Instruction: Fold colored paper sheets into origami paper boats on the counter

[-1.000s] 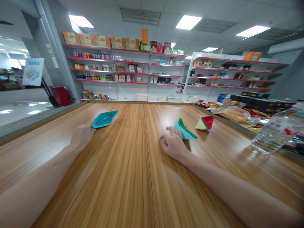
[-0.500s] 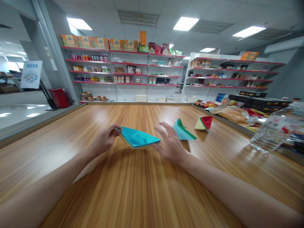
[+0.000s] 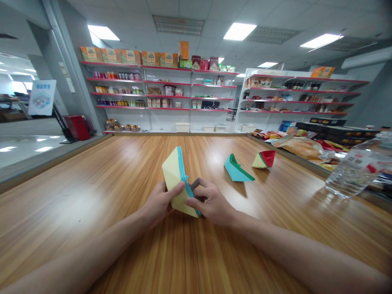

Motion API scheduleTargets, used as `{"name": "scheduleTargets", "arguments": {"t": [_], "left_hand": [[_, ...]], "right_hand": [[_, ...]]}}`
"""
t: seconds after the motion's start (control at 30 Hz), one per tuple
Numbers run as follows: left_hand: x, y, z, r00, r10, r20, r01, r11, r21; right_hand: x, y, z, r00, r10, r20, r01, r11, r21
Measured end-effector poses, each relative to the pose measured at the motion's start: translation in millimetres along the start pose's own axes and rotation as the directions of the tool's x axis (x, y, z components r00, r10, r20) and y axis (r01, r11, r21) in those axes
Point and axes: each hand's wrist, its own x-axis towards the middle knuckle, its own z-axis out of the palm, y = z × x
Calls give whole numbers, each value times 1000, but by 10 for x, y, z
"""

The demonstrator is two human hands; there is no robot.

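Both hands hold a folded paper boat (image 3: 175,173), turned on its side above the table, its pale yellow face toward the left and its blue folded layers along the right edge. My left hand (image 3: 162,200) grips the yellow side, thumb pressed near the blue edge. With fingers curled, my right hand (image 3: 211,202) pinches the lower part of the blue edge; some of its fingertips are hidden behind the paper. To the right stand a light-blue and green paper boat (image 3: 237,171) and a smaller yellow and red paper boat (image 3: 263,159), both untouched.
The wood-grain table (image 3: 122,253) has a raised rim at its far side. At right stands a clear plastic bottle (image 3: 347,175), near snack packets (image 3: 301,147) and black boxes (image 3: 337,132). Stocked shelves (image 3: 167,83) line the back, and a sign board (image 3: 42,98) is at far left.
The blue and yellow boat has been turned from lying level, blue inside up, to standing on its side, nearer me. My right hand has closed from spread fingers onto its edge.
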Motion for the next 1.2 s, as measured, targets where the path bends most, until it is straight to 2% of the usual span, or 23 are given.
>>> {"name": "scheduleTargets", "arguments": {"t": [0.1,0.2,0.3,0.43,0.6,0.73,0.97,1.2], "left_hand": [[-1,27,-42,1000,-18,-4,18,998,59],[-22,45,-48,997,-81,17,78,990,120],[-53,61,-15,988,-140,58,132,982,132],[-69,67,1,978,-183,98,172,978,116],[-59,41,-51,975,-183,127,164,975,147],[-54,36,-62,977,-182,112,159,970,184],[-44,10,-75,982,-161,103,135,966,223],[-30,-24,-118,972,-192,135,151,951,268]], "right_hand": [[8,-6,-8,986,166,27,-168,980,111],[15,14,-2,934,342,102,-357,895,267],[3,45,18,897,403,181,-441,832,336],[-22,73,33,906,359,223,-418,838,350],[-19,80,14,935,319,155,-353,885,303],[-13,85,-6,952,296,85,-306,888,344],[-54,74,-14,940,219,261,-322,823,468],[-62,89,-27,930,197,310,-334,803,493]]}}
